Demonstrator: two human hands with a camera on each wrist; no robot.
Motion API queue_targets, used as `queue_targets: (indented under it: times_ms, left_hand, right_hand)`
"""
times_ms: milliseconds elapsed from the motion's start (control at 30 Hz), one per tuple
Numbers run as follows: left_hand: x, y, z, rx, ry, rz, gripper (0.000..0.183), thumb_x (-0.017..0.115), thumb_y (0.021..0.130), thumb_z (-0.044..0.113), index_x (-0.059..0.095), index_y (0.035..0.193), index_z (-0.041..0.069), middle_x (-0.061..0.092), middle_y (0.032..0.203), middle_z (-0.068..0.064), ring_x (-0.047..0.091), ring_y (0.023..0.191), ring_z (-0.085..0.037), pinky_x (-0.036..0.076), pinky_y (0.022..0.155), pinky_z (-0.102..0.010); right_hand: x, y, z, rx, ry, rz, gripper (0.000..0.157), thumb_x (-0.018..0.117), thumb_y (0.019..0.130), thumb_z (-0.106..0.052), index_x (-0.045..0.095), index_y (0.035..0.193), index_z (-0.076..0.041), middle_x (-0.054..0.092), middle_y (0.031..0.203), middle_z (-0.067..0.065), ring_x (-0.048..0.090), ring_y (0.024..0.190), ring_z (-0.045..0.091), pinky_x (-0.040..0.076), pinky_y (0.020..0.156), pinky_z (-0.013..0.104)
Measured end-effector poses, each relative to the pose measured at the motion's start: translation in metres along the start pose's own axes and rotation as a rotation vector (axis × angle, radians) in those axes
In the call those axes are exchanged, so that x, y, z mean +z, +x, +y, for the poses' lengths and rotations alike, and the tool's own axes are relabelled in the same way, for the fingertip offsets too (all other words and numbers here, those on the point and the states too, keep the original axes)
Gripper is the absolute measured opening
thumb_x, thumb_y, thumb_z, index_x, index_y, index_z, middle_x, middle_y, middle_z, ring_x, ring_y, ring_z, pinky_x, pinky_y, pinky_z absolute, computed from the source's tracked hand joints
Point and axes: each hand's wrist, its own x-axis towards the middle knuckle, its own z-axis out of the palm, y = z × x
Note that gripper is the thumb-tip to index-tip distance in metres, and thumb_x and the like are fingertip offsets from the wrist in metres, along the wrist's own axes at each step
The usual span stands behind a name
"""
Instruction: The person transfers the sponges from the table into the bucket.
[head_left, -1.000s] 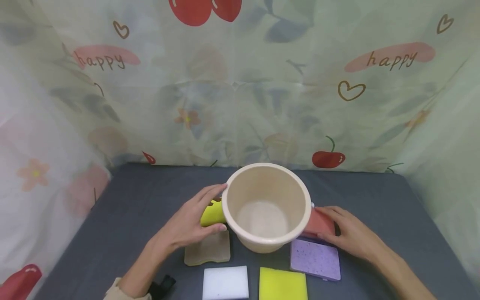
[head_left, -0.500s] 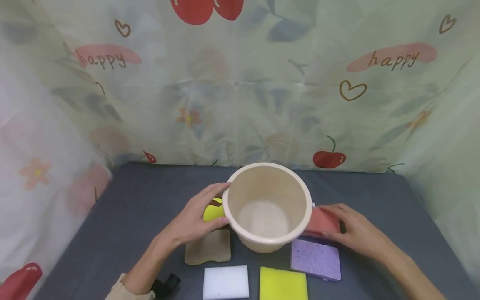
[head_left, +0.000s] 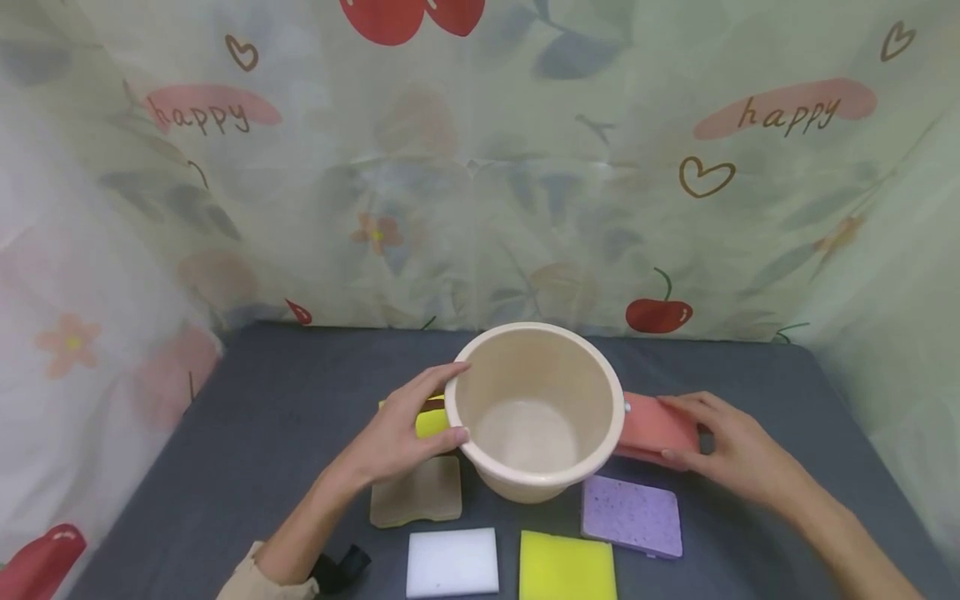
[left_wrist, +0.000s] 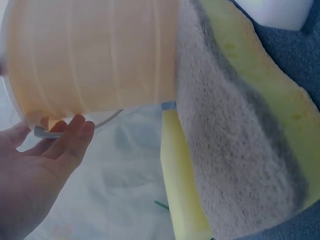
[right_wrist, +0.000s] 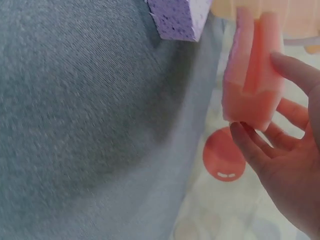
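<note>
A cream bucket (head_left: 525,492) stands in the middle of the table. My left hand (head_left: 397,433) grips its left rim, thumb at the near side and fingers at the far side. In the left wrist view, fingers lie under the rim beside the bucket's handle (left_wrist: 112,118). To the right of the bucket, my right hand (head_left: 746,454) holds a pink sponge (head_left: 660,429) between thumb and fingers. The right wrist view shows a lengthwise slit in that pink sponge (right_wrist: 252,105). Partly hidden behind my left hand is a yellow sponge (head_left: 431,423) with brown marks.
A grey-topped sponge (head_left: 416,496) lies left of the bucket's base. Closer in are a white sponge (head_left: 452,562), a flat yellow sponge (head_left: 567,567) and a speckled purple sponge (head_left: 632,517). Patterned cloth (head_left: 480,208) hangs behind the table. A black object (head_left: 341,568) sits by my left sleeve.
My right hand has drawn the pink sponge to the right, away from the bucket. My left hand has shifted right, and its thumb has come onto the rim. The bucket stays almost in place.
</note>
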Motion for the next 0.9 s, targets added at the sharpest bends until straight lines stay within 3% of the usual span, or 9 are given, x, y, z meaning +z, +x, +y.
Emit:
queue_targets:
  times_ms: [367, 667, 900]
  left_hand:
    - [0.002, 0.0, 0.001, -0.029, -0.034, 0.002, 0.083, 0.082, 0.081, 0.04, 0.039, 0.152, 0.03, 0.043, 0.149, 0.005, 0.051, 0.128, -0.018, 0.048, 0.101, -0.045]
    - [0.002, 0.001, 0.002, 0.003, -0.008, -0.014, 0.088, 0.081, 0.083, 0.04, 0.033, 0.156, 0.028, 0.04, 0.152, 0.007, 0.048, 0.131, -0.017, 0.048, 0.101, -0.042]
    - [0.0, 0.001, 0.003, -0.018, -0.006, -0.027, 0.09, 0.08, 0.083, 0.041, 0.03, 0.157, 0.03, 0.038, 0.153, 0.008, 0.047, 0.132, -0.015, 0.048, 0.1, -0.037]
  right_hand:
    - [-0.022, 0.001, -0.003, 0.001, -0.045, 0.071, 0.066, 0.084, 0.078, -0.043, 0.063, 0.131, -0.008, 0.061, 0.12, 0.005, 0.058, 0.105, 0.025, 0.052, 0.081, 0.048]
    - [-0.04, 0.001, -0.006, 0.004, -0.043, 0.104, 0.062, 0.084, 0.079, -0.039, 0.064, 0.13, -0.011, 0.059, 0.123, 0.005, 0.056, 0.104, 0.023, 0.049, 0.075, 0.031]
    - [-0.049, 0.001, -0.007, -0.04, -0.037, 0.16, 0.06, 0.086, 0.078, -0.032, 0.064, 0.13, -0.013, 0.06, 0.123, 0.002, 0.053, 0.103, 0.012, 0.038, 0.077, 0.013]
